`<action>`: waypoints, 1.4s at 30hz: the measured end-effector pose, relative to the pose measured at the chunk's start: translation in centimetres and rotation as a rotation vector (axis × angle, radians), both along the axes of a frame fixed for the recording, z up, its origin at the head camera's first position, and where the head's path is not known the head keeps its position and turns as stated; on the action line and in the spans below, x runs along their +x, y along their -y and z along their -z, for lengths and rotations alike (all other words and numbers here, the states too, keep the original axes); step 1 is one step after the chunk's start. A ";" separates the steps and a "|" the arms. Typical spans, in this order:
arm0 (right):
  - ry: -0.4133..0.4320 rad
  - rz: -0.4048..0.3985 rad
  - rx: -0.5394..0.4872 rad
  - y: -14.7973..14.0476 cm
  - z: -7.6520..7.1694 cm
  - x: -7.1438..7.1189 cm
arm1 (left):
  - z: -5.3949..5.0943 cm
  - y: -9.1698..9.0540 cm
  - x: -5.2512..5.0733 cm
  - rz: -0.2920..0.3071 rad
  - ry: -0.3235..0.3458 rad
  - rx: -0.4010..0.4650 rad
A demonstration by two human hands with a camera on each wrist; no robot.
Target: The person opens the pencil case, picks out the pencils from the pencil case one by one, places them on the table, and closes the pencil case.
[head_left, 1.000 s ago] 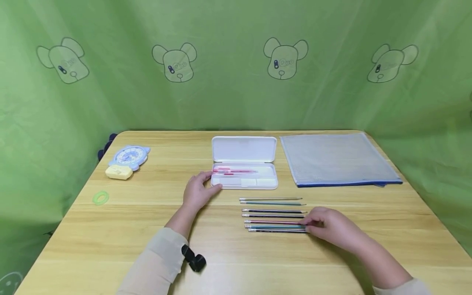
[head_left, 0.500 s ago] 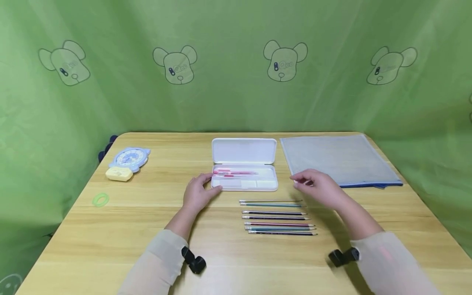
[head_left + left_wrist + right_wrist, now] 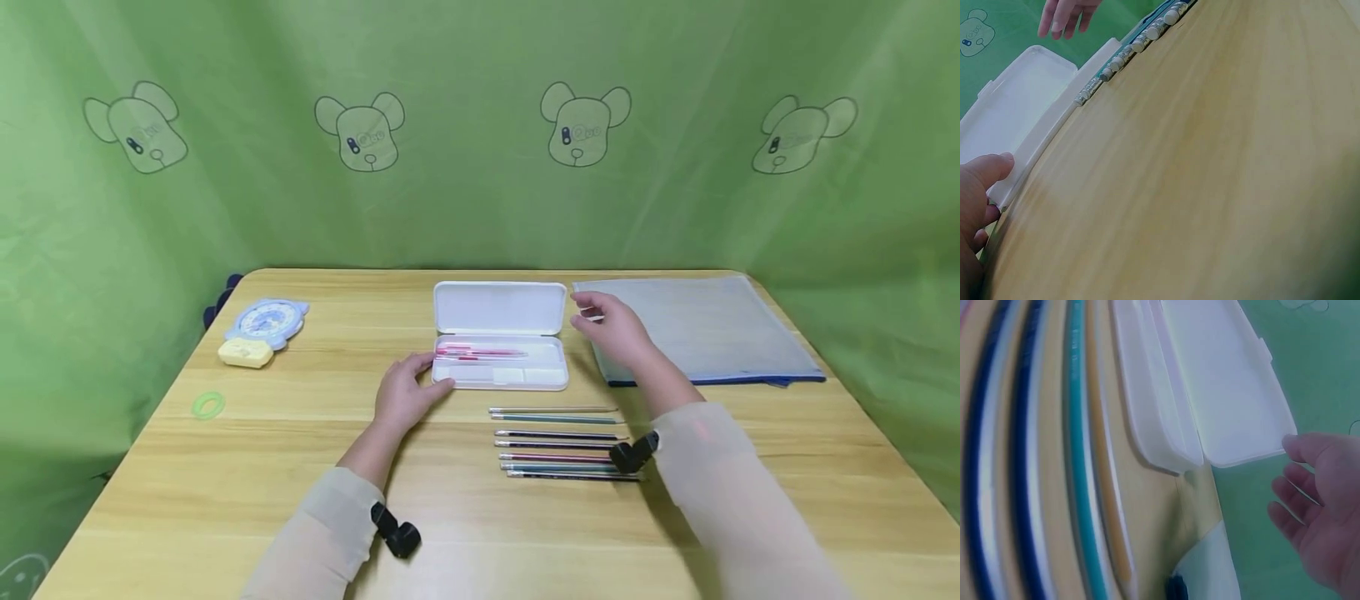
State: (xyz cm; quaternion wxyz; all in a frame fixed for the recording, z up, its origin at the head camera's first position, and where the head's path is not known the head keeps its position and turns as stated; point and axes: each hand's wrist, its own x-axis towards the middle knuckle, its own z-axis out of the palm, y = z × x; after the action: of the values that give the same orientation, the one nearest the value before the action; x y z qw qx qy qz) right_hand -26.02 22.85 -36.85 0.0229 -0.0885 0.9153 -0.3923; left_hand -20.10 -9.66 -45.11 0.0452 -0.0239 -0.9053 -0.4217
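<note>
A white pencil case stands open on the table, its lid raised at the back. Red-and-clear pens lie inside the case's tray. My left hand holds the left end of the case, thumb along the front and fingers round the side; the left wrist view shows the thumb against the white wall. Beside the lid's right edge, my right hand hovers with loosely bent fingers and nothing in them. In the right wrist view its thumb appears close to the lid corner; contact cannot be told.
Several pencils lie in rows in front of the case. A mesh zip pouch with a blue edge is at the back right. On the left are a blue toy clock, a yellow block and a green ring.
My right hand has left the pencil tips at the front, moved back past the pouch's near corner, and come beside the lid. The left hand stays on the pencil case.
</note>
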 end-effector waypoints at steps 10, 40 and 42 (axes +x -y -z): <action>0.013 0.059 -0.123 1.2 0.9 -2.4 | 0.0 0.0 -0.1 0.000 -0.009 -0.005; 0.044 0.026 -0.158 0.1 3.6 3.3 | -0.1 0.1 0.3 0.005 -0.016 -0.007; 0.057 0.007 -0.136 -0.1 3.8 3.7 | -0.1 0.1 0.3 0.007 -0.024 -0.004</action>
State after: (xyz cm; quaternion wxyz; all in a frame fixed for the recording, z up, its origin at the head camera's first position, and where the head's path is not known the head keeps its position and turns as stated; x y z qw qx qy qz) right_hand -22.30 22.98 -40.64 0.0412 -0.0753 0.8858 -0.4561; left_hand -19.84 -9.75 -45.03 0.0543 -0.0320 -0.9053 -0.4200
